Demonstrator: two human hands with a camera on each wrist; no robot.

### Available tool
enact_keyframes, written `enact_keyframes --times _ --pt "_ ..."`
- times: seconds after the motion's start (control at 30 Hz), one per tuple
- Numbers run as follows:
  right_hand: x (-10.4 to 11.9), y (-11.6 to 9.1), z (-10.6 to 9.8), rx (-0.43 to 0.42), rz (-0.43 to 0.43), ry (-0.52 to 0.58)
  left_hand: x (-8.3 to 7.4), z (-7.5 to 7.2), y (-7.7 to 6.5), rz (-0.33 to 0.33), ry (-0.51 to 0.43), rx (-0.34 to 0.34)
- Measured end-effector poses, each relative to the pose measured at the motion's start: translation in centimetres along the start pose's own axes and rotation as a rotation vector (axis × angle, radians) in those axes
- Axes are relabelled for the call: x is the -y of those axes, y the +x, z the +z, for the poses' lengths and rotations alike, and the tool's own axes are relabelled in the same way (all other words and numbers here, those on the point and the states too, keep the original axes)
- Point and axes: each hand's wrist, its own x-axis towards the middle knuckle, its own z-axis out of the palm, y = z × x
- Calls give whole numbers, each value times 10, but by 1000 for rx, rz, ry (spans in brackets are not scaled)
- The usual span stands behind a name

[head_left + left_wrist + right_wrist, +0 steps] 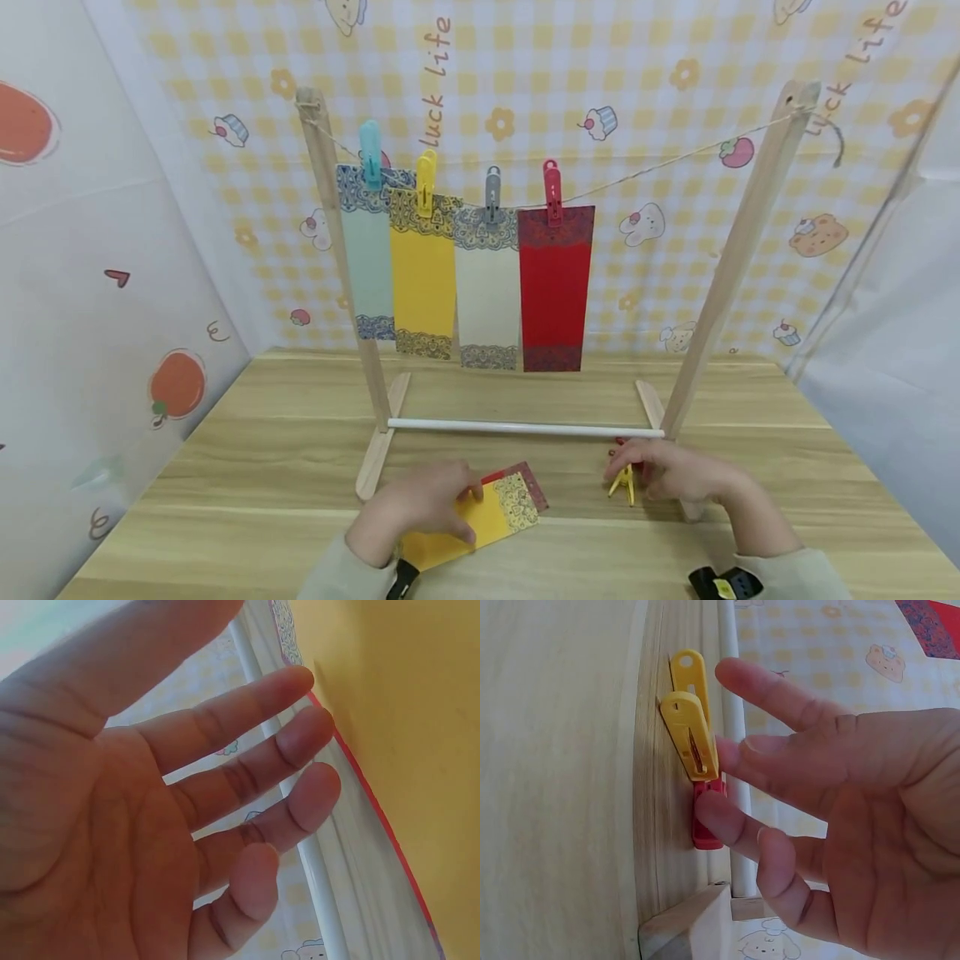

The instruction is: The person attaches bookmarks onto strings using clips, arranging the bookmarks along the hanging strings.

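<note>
My left hand (429,498) is over a yellow card (491,510) with a lace-patterned end, its fingers apart and gently bent. Under that card, a red card (537,487) shows along the far edge. In the left wrist view, the fingertips (315,795) overlap the cards' edge with the palm free. On the right, my right hand (678,471) reaches down at a yellow clothespin (690,739) standing on the table. Behind it lies a red clothespin (707,829). One finger overlaps the red clothespin, another passes behind the yellow one; thumb and fingers are loosely bent without pinching.
A wooden frame (731,242) carries a sagging string (667,162). From it hang pale green (367,258), yellow (423,271), cream (487,292) and red (555,292) cards, each under a clothespin. A white rod (525,428) joins the frame's feet.
</note>
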Motion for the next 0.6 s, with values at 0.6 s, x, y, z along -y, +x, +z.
enact_keyframes --times 0.6 --pt "8 2 8 -15 92 -161 -2 8 3 -31 64 15"
